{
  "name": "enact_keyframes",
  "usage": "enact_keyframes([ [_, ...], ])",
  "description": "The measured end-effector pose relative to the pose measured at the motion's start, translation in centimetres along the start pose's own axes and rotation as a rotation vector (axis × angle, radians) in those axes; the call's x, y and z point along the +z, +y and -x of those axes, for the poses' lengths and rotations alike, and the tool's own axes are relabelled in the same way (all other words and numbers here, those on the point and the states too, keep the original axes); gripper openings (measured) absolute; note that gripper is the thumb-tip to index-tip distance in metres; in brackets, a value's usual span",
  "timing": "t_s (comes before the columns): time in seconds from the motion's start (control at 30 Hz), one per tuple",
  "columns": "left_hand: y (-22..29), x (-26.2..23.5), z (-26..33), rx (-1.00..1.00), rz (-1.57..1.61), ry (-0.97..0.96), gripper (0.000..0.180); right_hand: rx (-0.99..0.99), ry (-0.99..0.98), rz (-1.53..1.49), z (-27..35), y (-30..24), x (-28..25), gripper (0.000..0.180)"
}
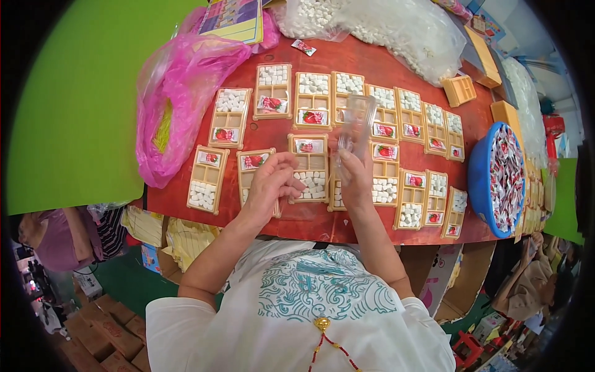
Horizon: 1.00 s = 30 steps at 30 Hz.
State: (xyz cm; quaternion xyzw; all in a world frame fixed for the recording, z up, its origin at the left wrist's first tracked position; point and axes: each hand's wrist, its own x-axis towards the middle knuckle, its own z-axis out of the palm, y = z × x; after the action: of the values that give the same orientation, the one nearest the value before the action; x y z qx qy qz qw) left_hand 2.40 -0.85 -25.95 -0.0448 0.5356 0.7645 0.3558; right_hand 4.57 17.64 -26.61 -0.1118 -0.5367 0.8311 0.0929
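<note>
My right hand (355, 183) grips a clear plastic piece (361, 118), perhaps several stacked together, held upright above the middle of the table. My left hand (271, 183) hovers over a beige compartment tray (246, 180), its fingers loosely bent and apart, with nothing seen in them. Between the hands lies another beige tray (308, 162), holding small white chunks (312, 184) at its near end and a strawberry-printed sachet (308, 146) at its far end. Similar filled trays stand in two rows; my hands and the plastic partly hide some.
On the red table (248, 226), a blue basin (477, 180) full of sachets stands at the right. Large clear bags of white chunks (403, 37) lie at the back. A pink plastic bag (164, 80) lies at the left, and a lone sachet (304, 47) at the far side.
</note>
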Motion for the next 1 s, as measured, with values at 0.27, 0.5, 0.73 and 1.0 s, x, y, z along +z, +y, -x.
enact_keyframes([
  [0.27, -0.5, 1.4, 1.1, 0.233, 0.066, 0.178, 0.049, 0.011, 0.06, -0.052, -0.5, -0.4, 1.4, 0.069],
  [0.5, -1.6, 0.4, 1.1, 0.447, -0.213, 0.193, 0.061, -0.08, 0.048, -0.041, -0.6, 0.2, 0.2, 0.07],
  [0.73, -1.5, 0.9, 3.8, 0.521, -1.542, -0.158, 0.084, -0.145, 0.064, -0.039, 1.0, -0.1, -0.7, 0.072],
  [1.0, -2.5, 1.0, 2.1, 0.587, -1.645, -0.093, 0.077, -0.112, 0.036, -0.022, 2.0, -1.3, -0.3, 0.076],
])
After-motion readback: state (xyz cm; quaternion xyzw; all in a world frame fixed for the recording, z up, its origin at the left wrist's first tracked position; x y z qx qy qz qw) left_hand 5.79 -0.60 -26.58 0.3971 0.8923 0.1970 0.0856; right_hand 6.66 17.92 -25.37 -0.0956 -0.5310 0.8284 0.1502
